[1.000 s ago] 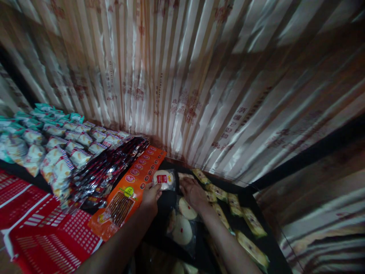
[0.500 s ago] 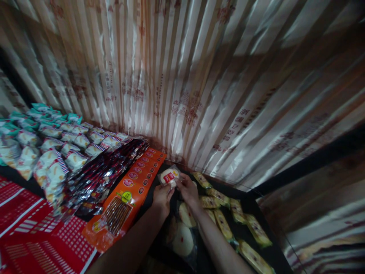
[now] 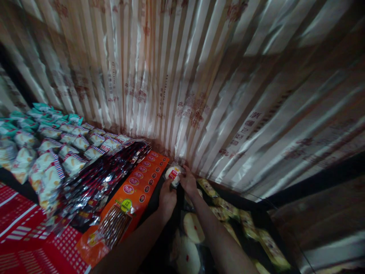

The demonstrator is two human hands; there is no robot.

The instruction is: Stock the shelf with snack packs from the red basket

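Between my two hands is a round white cake in a clear wrapper (image 3: 172,174) with a red label, close to the back of the dark table. My left hand (image 3: 167,198) pinches its lower edge. Fingers of my right hand (image 3: 188,182) grip the wrapper's right side. Under and beside my right forearm lie more wrapped round cakes (image 3: 188,255), pale with a small red mark, partly hidden by the arm. Left of my left hand is an orange snack pack (image 3: 139,179) with brown sticks showing through its window.
Yellow wrapped snacks (image 3: 228,207) lie to the right. On the left are dark shiny packets (image 3: 102,182), white snack bags (image 3: 74,163) and teal bags (image 3: 42,108). A red basket (image 3: 31,232) stands front left. Behind hangs a pleated plastic sheet (image 3: 159,76).
The held cake has shifted slightly right and up, toward the back edge, with both hands still on it. The camera view has turned a little, so the yellow snacks sit lower right.
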